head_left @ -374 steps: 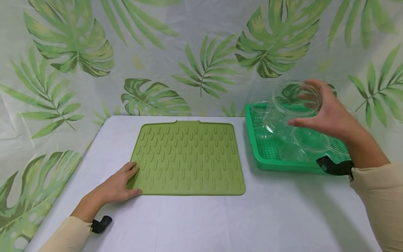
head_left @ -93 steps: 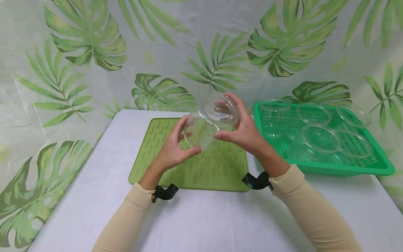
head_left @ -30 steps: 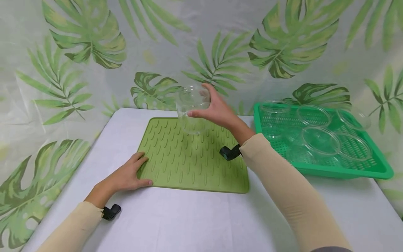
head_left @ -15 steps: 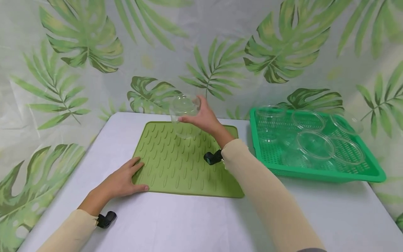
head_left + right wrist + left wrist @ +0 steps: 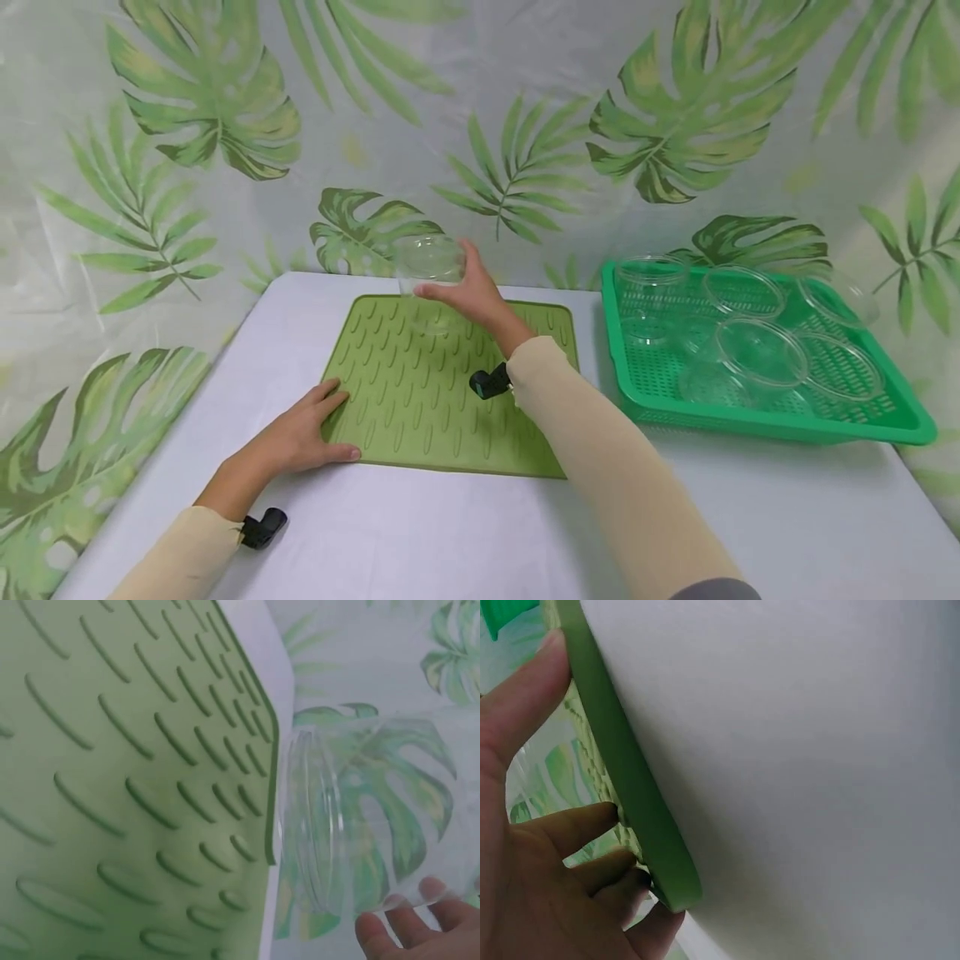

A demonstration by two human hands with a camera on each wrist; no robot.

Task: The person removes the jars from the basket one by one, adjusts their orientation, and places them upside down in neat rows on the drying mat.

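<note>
My right hand [image 5: 476,287] grips a clear, round plastic container [image 5: 423,271], thumb toward me and fingers behind it. The container is held mouth down over the back left part of the green ribbed mat [image 5: 442,408]. In the right wrist view its ridged rim faces the mat's far edge, and fingertips [image 5: 375,937] press its clear wall. My left hand [image 5: 300,433] rests at the mat's front left corner, fingers spread along the edge. Up close in the left wrist view, thumb and fingertips touch the mat's edge [image 5: 641,787].
On the right stands a green perforated basket [image 5: 750,427] with several more clear containers [image 5: 761,352] inside. A white cloth [image 5: 420,542] covers the table. Behind it hangs a leaf-patterned curtain [image 5: 540,50].
Earlier the right hand lifted a container over the basket, then both hands held it above the mat. The left hand returned to the mat's corner. The right hand carried the container left and lower.
</note>
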